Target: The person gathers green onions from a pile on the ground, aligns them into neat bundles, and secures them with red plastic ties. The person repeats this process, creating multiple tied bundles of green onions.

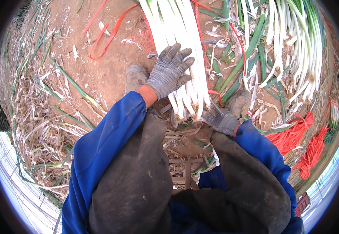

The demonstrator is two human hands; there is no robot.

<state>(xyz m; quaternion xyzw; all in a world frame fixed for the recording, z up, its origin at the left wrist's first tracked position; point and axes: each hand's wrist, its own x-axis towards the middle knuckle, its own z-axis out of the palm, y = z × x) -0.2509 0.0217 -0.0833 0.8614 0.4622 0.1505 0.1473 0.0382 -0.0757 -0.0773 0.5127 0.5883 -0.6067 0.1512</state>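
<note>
A thick bundle of long white-stemmed green onions (pixel 178 32) lies before me, root ends towards me, between upright metal rods. My left hand (pixel 172 68), in a grey glove, rests on the stems with its fingers spread. At the roots' right side is my right hand (pixel 222 121), also gloved, its fingers near the lower end of a metal rod (pixel 216 108); whether it grips anything is unclear. Red plastic strapping (pixel 216 93) shows beside the stems, partly hidden by them. The bundle's far end runs out of view at the top.
More green onions (pixel 307 58) lie at the upper right. Two heaps of red plastic strips (pixel 292 133) are at the right. Loose red strips (pixel 110 38) lie on the soil at the upper left. Dry onion leaves (pixel 40 125) cover the ground at the left.
</note>
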